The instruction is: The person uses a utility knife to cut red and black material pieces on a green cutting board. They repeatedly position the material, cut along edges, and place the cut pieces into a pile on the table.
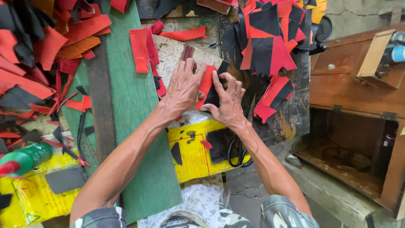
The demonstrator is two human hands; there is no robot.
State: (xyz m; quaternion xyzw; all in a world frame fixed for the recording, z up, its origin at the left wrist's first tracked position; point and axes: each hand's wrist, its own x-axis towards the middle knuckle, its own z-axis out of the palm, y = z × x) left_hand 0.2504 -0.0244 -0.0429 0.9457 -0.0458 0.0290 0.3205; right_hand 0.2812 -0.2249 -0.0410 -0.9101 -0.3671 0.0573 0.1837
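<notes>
1. Black-handled scissors (238,153) lie nearest on the counter (139,126), their blades hidden under the right forearm
2. Left hand (182,89) lies flat, fingers spread, on the red leather piece (206,84)
3. Right hand (228,99) pins the black leather piece (213,98) beside it, grip closed; the overlap is hard to make out
4. A pile of red and black leather offcuts (270,46) lies beyond, cut off at the top
</notes>
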